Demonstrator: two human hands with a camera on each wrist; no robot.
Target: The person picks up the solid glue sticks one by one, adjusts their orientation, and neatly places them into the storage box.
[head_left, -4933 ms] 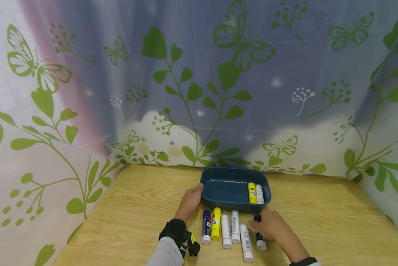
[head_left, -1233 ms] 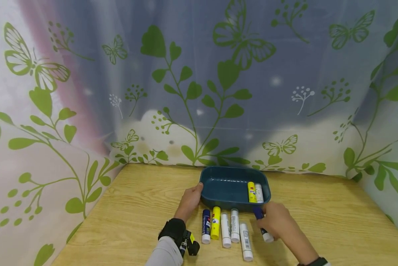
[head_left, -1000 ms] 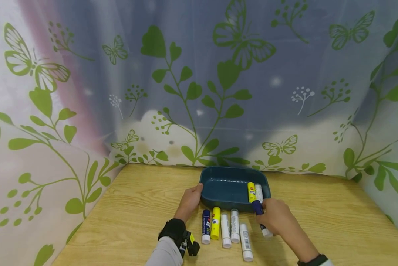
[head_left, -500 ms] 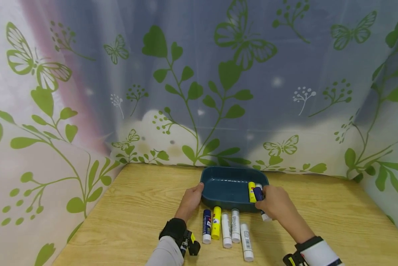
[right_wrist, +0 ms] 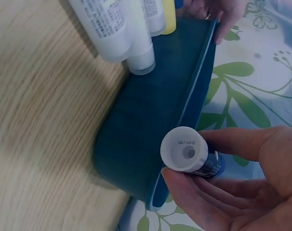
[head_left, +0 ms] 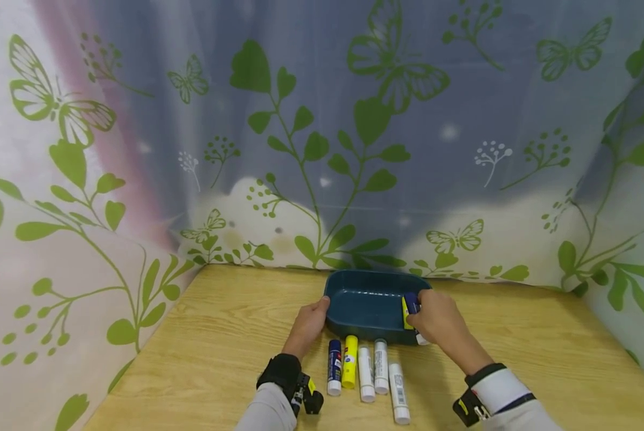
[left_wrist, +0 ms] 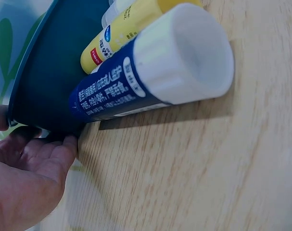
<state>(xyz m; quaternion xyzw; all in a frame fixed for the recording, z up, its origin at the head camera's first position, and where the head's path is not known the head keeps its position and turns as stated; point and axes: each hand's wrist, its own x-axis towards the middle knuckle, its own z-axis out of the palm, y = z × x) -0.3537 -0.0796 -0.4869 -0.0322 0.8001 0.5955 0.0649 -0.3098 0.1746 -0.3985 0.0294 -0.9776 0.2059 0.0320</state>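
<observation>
My left hand (head_left: 307,326) holds the left end of a dark teal plastic tray (head_left: 362,333), thumb at the rim; in the left wrist view its fingers (left_wrist: 42,156) lie against the tray's outer side. Between thumb and fingers, my right hand (head_left: 443,320) pinches a navy glue stick (head_left: 412,301) over the tray's right end. The right wrist view shows that stick's white base (right_wrist: 184,150) at the rim, tilted. Inside the tray lies a yellow glue stick (head_left: 406,313), partly covered by the navy one. The white stick beside it is hidden.
In front of the tray lie a navy glue stick (head_left: 334,367), a yellow one (head_left: 349,362) and white ones, the nearest white stick (head_left: 399,393) lying closer to me. A patterned curtain (head_left: 322,149) hangs behind the wooden table (head_left: 219,347).
My right hand has lifted the navy glue stick from the right end of the row and carried it up and left over the tray. The left hand has kept its hold.
</observation>
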